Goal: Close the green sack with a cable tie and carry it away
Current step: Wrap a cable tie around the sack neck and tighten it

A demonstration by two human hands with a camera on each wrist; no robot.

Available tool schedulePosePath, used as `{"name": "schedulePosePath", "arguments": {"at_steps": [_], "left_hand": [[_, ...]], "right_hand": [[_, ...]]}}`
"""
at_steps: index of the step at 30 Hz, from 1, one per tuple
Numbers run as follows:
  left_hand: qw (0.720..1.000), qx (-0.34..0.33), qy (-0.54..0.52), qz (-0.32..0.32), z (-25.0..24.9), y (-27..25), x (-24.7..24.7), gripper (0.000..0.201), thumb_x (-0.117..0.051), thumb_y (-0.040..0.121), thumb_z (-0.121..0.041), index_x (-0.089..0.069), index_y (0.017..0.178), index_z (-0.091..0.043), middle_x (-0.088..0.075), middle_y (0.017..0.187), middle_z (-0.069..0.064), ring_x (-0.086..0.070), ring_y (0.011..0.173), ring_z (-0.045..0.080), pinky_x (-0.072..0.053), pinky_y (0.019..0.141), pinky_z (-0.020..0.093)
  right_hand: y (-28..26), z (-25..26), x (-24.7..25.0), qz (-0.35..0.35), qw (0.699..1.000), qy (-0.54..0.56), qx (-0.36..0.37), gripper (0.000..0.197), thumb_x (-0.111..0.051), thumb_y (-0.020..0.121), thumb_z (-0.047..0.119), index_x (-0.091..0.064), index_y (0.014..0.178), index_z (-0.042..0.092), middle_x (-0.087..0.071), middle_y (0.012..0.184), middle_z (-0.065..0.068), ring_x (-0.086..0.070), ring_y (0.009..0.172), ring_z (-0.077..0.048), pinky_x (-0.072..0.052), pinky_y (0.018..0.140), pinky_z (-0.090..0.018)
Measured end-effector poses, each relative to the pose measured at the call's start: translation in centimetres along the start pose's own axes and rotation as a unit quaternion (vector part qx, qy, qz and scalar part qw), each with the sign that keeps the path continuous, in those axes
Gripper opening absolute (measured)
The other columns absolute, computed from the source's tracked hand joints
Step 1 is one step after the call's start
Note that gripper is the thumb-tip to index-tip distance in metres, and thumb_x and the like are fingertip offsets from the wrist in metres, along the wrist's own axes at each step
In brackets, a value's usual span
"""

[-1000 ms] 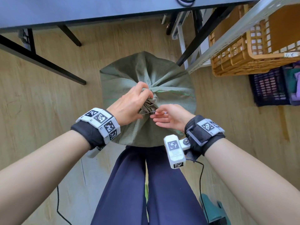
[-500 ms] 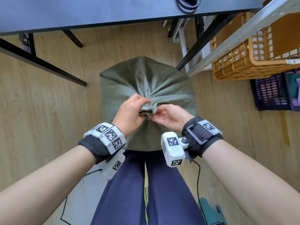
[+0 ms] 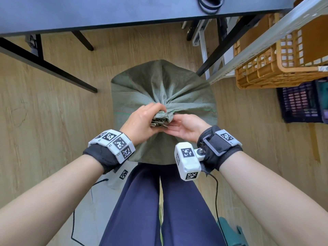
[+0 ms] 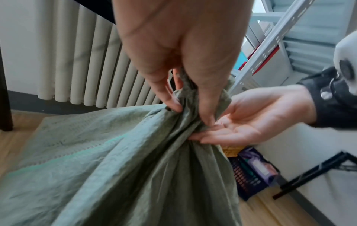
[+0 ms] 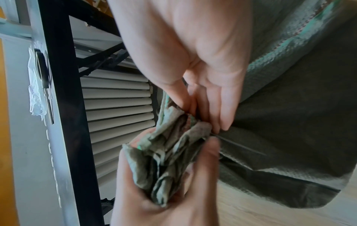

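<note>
From above, a person stands over a woven olive-green plastic sack (image 3: 163,96) that sits on the wood floor just in front of their legs, beside a dark table (image 3: 124,13) and an orange lattice crate (image 3: 276,68). Its bunched neck (image 3: 160,118) points up towards the viewer. The left hand (image 3: 140,124) is clenched around the neck from the left. The right hand (image 3: 186,128) lies palm up, fingers straight, touching the neck from the right.

The left wrist view shows thumb and fingers (image 4: 207,107) wrapped round the gathered cloth, the open right palm (image 4: 249,122) just beside it.

The right wrist view shows a thin grey cable tie tail (image 5: 241,145) running out sideways from the neck base, just beyond the right fingertips (image 5: 225,123). The right hand is nearer it, so pulling it tight likely falls to that hand.
</note>
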State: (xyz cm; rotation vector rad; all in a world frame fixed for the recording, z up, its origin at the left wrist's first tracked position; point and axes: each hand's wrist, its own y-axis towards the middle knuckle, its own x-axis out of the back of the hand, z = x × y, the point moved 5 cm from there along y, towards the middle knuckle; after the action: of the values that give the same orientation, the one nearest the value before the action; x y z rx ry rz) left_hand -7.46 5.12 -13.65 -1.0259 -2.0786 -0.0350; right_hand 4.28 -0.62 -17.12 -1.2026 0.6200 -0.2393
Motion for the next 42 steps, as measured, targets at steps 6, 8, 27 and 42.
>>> {"name": "schedulePosePath", "arguments": {"at_steps": [6, 8, 27, 42], "left_hand": [[0.994, -0.057, 0.089, 0.012, 0.2, -0.4, -0.3, 0.068, -0.081, 0.061, -0.013, -0.046, 0.119, -0.018, -0.061, 0.11, 0.001, -0.049, 0.102, 0.028, -0.046, 0.083, 0.047], [0.995, -0.057, 0.084, 0.016, 0.4, -0.3, -0.6, 0.075, -0.082, 0.06, -0.01, -0.04, 0.122, -0.021, -0.06, 0.111, 0.003, -0.048, 0.107, 0.031, -0.046, 0.087, 0.047], [0.995, 0.053, -0.079, -0.001, 2.6, 4.3, 0.7, 0.023, -0.064, 0.071, -0.007, -0.052, 0.09, -0.012, -0.065, 0.077, 0.006, -0.061, 0.074, 0.024, -0.051, 0.068, 0.04], [0.999, -0.03, 0.015, 0.002, 0.3, 1.7, 0.6, 0.028, -0.065, 0.078, -0.006, -0.065, 0.105, -0.015, -0.066, 0.099, 0.005, -0.055, 0.09, 0.025, -0.048, 0.077, 0.041]], "right_hand": [[0.6, 0.0, 0.1, -0.006, 1.0, 0.002, -0.004, 0.019, -0.04, 0.093, 0.003, -0.059, 0.09, 0.004, -0.063, 0.087, -0.012, -0.062, 0.084, -0.022, -0.046, 0.093, -0.035], [0.5, 0.3, -0.1, 0.002, 1.0, -0.003, 0.002, 0.02, -0.039, 0.094, 0.004, -0.059, 0.09, 0.005, -0.063, 0.088, -0.011, -0.061, 0.084, -0.021, -0.047, 0.093, -0.034], [0.9, 2.5, 0.5, 0.031, 0.997, -0.071, 0.004, 0.028, -0.039, 0.099, 0.014, -0.057, 0.117, 0.004, -0.065, 0.102, -0.01, -0.059, 0.106, -0.023, -0.042, 0.1, -0.032], [0.3, 2.6, 0.2, 0.022, 0.999, -0.021, -0.027, 0.029, -0.034, 0.09, 0.018, -0.059, 0.089, 0.002, -0.065, 0.085, -0.015, -0.061, 0.083, -0.025, -0.046, 0.088, -0.033]]}}
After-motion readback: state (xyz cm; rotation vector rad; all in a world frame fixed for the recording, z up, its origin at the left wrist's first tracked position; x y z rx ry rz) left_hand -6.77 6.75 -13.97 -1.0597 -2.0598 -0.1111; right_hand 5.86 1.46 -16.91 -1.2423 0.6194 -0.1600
